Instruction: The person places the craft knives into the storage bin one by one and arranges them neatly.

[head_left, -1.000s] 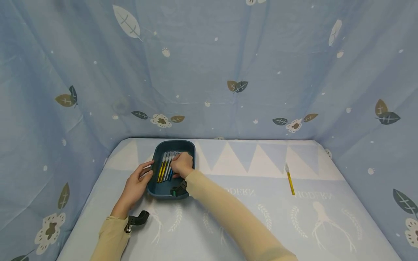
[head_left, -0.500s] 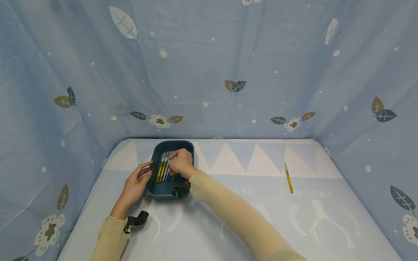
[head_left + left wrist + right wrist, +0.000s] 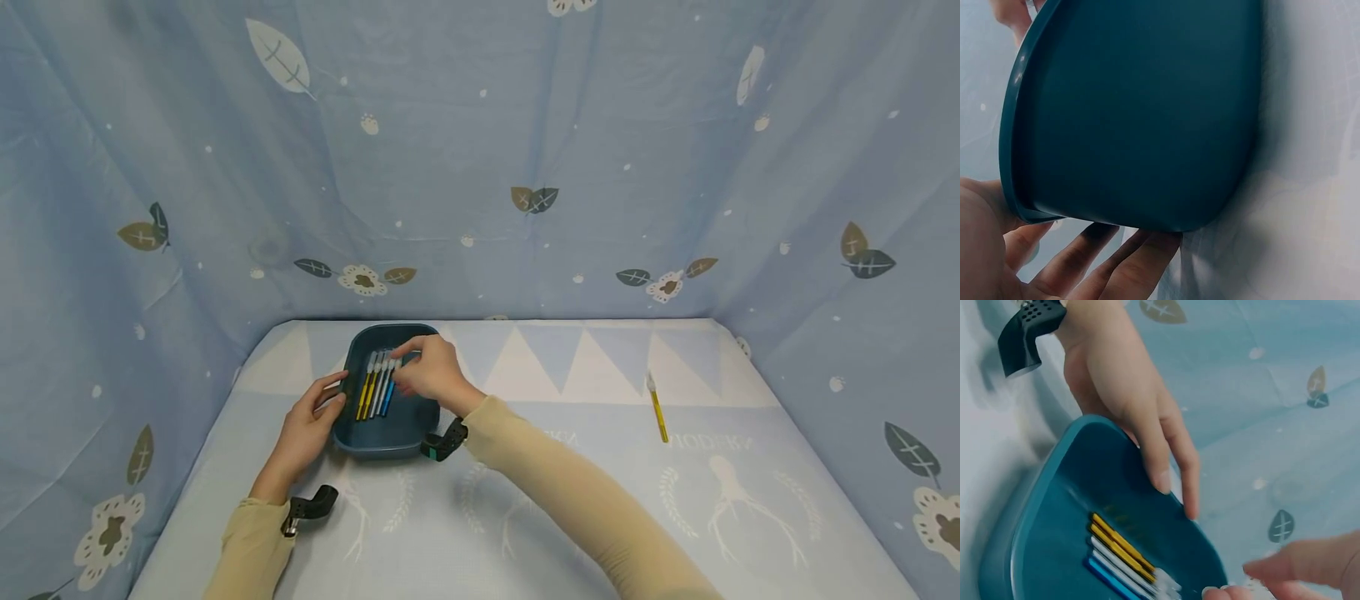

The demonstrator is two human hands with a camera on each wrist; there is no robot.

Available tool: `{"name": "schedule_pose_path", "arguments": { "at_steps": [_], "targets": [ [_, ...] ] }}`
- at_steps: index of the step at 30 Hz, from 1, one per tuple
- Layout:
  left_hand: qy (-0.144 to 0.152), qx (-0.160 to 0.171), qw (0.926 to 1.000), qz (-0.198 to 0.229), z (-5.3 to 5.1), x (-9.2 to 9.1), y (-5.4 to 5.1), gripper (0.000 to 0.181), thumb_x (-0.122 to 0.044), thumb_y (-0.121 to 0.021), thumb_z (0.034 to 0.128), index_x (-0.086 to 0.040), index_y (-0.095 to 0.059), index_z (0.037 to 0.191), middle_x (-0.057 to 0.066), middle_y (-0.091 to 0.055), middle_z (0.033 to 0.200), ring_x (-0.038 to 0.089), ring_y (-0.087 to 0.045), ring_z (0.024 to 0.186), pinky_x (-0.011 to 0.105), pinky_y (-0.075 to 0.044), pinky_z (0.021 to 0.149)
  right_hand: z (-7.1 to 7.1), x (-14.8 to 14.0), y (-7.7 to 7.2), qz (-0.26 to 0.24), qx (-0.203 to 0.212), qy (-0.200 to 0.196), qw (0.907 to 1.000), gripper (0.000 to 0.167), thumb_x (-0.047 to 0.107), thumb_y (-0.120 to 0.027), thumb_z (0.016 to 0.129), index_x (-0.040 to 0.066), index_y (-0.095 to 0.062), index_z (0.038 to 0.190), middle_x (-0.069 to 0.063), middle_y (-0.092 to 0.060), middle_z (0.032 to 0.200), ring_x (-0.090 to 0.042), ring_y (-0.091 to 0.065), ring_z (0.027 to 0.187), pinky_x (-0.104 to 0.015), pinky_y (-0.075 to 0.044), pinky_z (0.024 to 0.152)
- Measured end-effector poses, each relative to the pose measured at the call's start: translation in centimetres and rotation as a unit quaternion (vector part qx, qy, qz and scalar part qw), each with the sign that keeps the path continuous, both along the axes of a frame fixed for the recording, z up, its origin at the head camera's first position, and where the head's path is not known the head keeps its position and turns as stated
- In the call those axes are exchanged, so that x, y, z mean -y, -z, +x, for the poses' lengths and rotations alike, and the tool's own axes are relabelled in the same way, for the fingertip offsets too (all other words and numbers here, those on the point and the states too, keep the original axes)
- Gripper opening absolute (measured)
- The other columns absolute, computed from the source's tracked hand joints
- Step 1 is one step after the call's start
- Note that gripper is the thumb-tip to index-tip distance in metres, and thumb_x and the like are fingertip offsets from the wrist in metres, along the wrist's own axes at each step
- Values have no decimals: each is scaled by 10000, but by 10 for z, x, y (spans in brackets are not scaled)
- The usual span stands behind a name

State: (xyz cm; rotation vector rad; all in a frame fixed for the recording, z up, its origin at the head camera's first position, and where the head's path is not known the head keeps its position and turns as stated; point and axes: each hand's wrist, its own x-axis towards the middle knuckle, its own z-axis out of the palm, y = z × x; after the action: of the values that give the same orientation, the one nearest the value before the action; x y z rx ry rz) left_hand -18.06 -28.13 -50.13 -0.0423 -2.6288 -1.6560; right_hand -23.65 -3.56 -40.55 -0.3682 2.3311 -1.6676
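A dark blue-green plastic bin (image 3: 386, 446) stands at the table's back left. My left hand (image 3: 303, 433) holds its left wall; in the right wrist view the thumb laps over the rim, with the other fingers outside. Inside lie several slim craft knives (image 3: 375, 387) side by side, with yellow, silver and blue handles and pale, clear-looking tips pointing away. Over the bin's right side is my right hand (image 3: 435, 371), thumb and forefinger apart, close to the blue-handled knife (image 3: 1110, 578). Nothing shows between its fingertips.
One yellow-handled craft knife (image 3: 657, 408) lies alone at the right of the patterned tablecloth (image 3: 570, 467). A blue printed curtain (image 3: 465, 158) hangs behind the table and along both sides.
My right hand has drawn back to the right and its fingers have come off the knives, baring the blue-handled one. The left hand stays at the bin's wall.
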Motion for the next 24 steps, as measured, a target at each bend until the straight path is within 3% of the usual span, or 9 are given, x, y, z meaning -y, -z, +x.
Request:
{"name": "schedule_pose_path", "arguments": {
  "at_steps": [3,7,11,15,18,24],
  "targets": [
    [-3,12,10000,25,0,0,0,528,-263,-500,1198,-144,-389,1701,301,-400,1681,555,-419,1509,690,-372,1212,2,-13,-6,187,-284,-163,9993,242,38,-807,978,76,-808,1217,-92,-791,834,-325,-774,751,-435,-663,692],
    [-3,6,10000,8,-1,0,0,530,-269,-500,1199,-139,-388,1701,301,-396,1683,552,-410,1516,692,-372,1211,2,-33,-11,379,-653,-393,9964,276,82,-830,978,78,-803,1253,-59,-785,895,-301,-763,742,-355,-631,632],
    [26,3,10000,-11,-1,0,1,534,-270,-495,1200,-136,-379,1704,302,-386,1689,552,-400,1521,696,-375,1207,3,-55,-14,410,-724,-667,9943,337,97,-839,974,70,-784,1306,-79,-781,984,-344,-775,836,-314,-622,653],
    [34,18,10000,42,-1,0,1,538,-280,-492,1201,-141,-376,1707,299,-382,1693,553,-401,1520,698,-371,1209,6,-76,-17,420,-751,-869,9925,374,115,-846,975,70,-767,1338,-84,-781,1045,-245,-779,832,-332,-650,724],
    [15,21,10000,71,0,0,0,540,-288,-494,1200,-145,-379,1707,295,-386,1692,554,-405,1518,699,-364,1213,7,-90,-20,409,-833,-847,9921,374,127,-850,973,73,-768,1334,-83,-783,1060,-211,-775,824,-345,-653,731],
    [25,23,10000,59,0,-1,-1,538,-291,-493,1200,-147,-380,1706,296,-388,1691,551,-404,1519,697,-366,1213,10,-116,-24,329,-919,-654,9931,382,107,-847,964,90,-773,1338,-82,-788,1078,-337,-784,903,-383,-649,751]
  ]
}}
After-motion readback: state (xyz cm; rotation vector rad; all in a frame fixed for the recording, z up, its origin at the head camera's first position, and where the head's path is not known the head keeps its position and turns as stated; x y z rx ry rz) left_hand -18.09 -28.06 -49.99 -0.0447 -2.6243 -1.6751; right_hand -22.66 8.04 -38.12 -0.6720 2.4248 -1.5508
